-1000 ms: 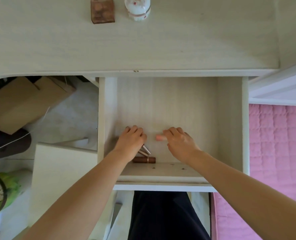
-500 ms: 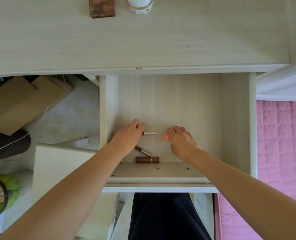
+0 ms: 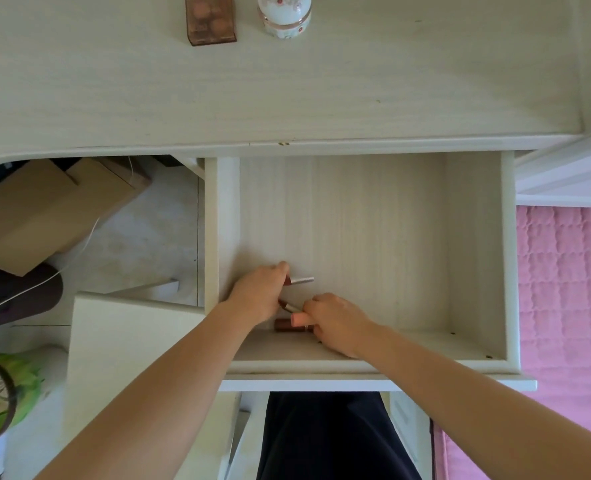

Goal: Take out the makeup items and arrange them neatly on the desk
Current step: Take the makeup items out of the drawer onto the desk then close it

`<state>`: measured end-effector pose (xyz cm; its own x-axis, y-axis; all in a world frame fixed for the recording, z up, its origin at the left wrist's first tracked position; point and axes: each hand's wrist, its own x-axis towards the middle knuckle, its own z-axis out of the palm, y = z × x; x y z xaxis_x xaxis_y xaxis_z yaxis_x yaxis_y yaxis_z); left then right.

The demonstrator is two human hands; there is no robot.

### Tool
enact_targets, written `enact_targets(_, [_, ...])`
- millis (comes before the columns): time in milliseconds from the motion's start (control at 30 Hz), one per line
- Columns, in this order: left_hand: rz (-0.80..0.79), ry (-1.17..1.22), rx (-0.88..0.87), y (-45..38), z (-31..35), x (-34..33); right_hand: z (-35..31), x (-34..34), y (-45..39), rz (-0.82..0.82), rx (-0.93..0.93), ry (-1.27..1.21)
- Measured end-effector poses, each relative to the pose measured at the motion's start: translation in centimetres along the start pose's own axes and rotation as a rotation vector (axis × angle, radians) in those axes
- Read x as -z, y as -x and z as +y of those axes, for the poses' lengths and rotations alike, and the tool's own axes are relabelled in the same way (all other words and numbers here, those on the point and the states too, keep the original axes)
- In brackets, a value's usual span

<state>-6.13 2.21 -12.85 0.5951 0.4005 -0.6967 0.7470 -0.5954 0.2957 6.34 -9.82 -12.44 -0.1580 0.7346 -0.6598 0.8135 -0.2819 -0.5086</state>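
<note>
Both hands: I have them low inside the open drawer (image 3: 474,237), near its front left corner.
Left hand (image 3: 259,294): I see its fingers curled round a slim tube (image 3: 299,280), dark reddish at the gripped end with a silver cap pointing toward the drawer's right wall.
Right hand (image 3: 335,322): it grips a pink tube (image 3: 299,319), pale peach-pink and matte, whose blunt end sticks out toward the left wall.
Second slim tube (image 3: 288,305): I see it lying slanted on the drawer floor between the two hands, dark red with a silver section; whether either hand touches it I cannot tell.
Brown lipstick (image 3: 288,325): a glossy dark brown cylinder lying flat against the drawer's front wall, just under the pink tube and partly hidden by the right hand.
Drawer: pale wood-grain, pulled fully out from under the desk (image 3: 356,98).
Beyond the drawer, on the desk: a square brown compact (image 3: 211,20) and, beside it, a white rounded jar (image 3: 284,15) with red flower marks.
Right of the drawer: a pink quilt (image 3: 567,289).
Left of the drawer: a cardboard box (image 3: 44,209) on the floor.
</note>
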Motion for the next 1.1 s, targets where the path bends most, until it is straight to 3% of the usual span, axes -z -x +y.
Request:
enact_targets(300, [0.113, -0.135, -0.052, 0.1, 0.1, -1.3, -0.4, -1.0, -0.6, 0.063, -0.063, -0.015])
enact_targets(800, [0.143, 0.138, 0.101, -0.2, 0.1, -0.9, 0.3, 0.3, -0.5, -0.195, -0.065, -0.060])
enact_targets(933, [0.163, 0.327, 0.141, 0.2, 0.2, -0.6, 0.9, 1.0, 0.4, -0.182, -0.109, -0.225])
enact_targets(1100, [0.193, 0.737, 0.264, 1.2, 1.3, 0.7, 1.8, 2.8, 2.2, -0.108, -0.220, -0.451])
